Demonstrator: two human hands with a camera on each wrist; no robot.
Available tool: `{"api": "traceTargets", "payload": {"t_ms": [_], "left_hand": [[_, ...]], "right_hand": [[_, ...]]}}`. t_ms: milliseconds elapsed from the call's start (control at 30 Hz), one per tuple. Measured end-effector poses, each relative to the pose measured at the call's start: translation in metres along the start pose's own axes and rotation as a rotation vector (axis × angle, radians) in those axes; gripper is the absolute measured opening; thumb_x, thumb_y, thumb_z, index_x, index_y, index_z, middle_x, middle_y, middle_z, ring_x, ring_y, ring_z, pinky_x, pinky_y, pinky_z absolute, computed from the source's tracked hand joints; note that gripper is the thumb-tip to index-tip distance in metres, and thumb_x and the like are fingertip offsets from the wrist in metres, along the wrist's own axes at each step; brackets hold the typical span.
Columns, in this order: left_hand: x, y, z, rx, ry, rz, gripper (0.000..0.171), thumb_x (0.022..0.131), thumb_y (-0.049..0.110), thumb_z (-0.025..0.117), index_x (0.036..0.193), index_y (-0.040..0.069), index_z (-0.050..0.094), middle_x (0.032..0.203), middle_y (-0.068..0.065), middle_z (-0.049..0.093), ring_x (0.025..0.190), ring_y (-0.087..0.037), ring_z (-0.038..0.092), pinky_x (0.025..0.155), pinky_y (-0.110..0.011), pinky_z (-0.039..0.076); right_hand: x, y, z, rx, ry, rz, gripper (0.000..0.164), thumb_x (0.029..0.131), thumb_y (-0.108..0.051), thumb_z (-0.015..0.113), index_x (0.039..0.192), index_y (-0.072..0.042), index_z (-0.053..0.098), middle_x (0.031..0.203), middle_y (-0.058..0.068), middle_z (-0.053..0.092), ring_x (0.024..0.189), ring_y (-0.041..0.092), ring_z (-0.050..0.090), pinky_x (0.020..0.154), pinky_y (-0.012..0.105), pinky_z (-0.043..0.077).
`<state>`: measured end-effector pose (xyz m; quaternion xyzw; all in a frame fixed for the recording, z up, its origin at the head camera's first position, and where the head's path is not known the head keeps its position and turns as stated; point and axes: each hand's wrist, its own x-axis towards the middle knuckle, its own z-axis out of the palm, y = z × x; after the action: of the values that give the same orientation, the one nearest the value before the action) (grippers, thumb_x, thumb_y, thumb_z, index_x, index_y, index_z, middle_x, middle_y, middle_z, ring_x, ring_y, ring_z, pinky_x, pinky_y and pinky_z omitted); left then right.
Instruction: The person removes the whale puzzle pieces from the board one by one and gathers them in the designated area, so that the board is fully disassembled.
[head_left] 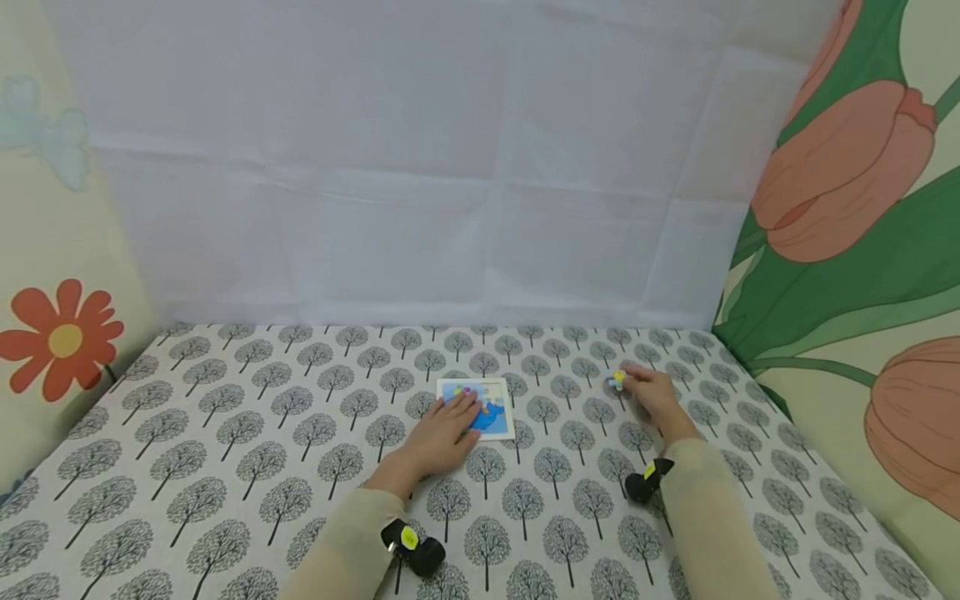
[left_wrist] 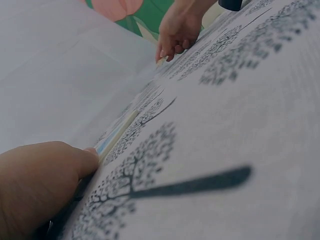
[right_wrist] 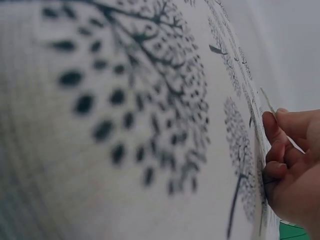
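Observation:
A small picture puzzle (head_left: 491, 419) in a white frame lies flat on the patterned cloth, its picture mostly blue. Across its left part rests my left hand (head_left: 441, 437), fingers extended and covering some of the picture. Off to the right, my right hand (head_left: 657, 400) pinches a small puzzle piece (head_left: 617, 380) between thumb and fingers, close over the cloth. In the right wrist view the piece (right_wrist: 268, 100) shows as a thin pale edge at the fingertips. The left wrist view catches the frame's edge (left_wrist: 121, 131) beside my left thumb (left_wrist: 89, 159).
The table is covered by a white cloth (head_left: 292, 450) printed with dark trees. A white sheet (head_left: 390, 167) hangs behind it. Floral panels stand at the left (head_left: 60, 208) and right (head_left: 847, 275). Each wrist wears a black camera.

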<state>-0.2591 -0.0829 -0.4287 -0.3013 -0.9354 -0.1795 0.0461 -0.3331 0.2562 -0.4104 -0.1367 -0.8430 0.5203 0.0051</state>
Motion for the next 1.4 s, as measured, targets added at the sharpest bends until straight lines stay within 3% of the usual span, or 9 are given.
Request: {"api": "traceTargets", "payload": {"t_ms": [300,467,767,1400], "left_hand": [[-0.001,0.001,-0.001,-0.002,-0.002,0.000,0.046,0.092,0.025,0.038,0.131,0.000,0.034,0.137,-0.014,0.025,0.126,-0.026,0.019,0.100,-0.044,0.011],[0.000,0.001,-0.001,0.003,0.001,-0.004,0.046,0.092,0.025,0.037,0.132,0.001,0.034,0.138,-0.013,0.025,0.126,-0.026,0.018,0.100,-0.044,0.011],[0.000,-0.001,0.000,0.009,-0.001,0.006,0.047,0.092,0.025,0.037,0.132,0.001,0.033,0.138,-0.014,0.024,0.126,-0.027,0.018,0.100,-0.044,0.011],[-0.001,0.002,-0.002,0.010,0.004,0.004,0.046,0.092,0.023,0.037,0.131,-0.001,0.033,0.137,-0.015,0.025,0.126,-0.028,0.019,0.100,-0.045,0.011]], "right_hand": [[0.009,0.006,0.003,-0.093,0.037,0.010,0.035,0.087,-0.008,0.049,0.121,0.000,0.048,0.135,0.017,0.028,0.123,0.031,0.023,0.097,0.042,0.023],[0.011,0.006,0.004,-0.114,0.040,0.007,0.034,0.087,-0.010,0.049,0.120,-0.002,0.050,0.129,0.018,0.038,0.117,0.031,0.034,0.095,0.042,0.027],[0.005,0.002,0.001,-0.106,-0.026,-0.031,0.036,0.089,-0.011,0.046,0.124,0.000,0.045,0.116,0.021,0.048,0.106,0.032,0.045,0.091,0.046,0.032],[0.009,0.004,0.002,-0.170,-0.031,-0.014,0.036,0.090,-0.013,0.045,0.124,-0.002,0.046,0.112,0.019,0.051,0.104,0.031,0.045,0.088,0.045,0.035]]}}
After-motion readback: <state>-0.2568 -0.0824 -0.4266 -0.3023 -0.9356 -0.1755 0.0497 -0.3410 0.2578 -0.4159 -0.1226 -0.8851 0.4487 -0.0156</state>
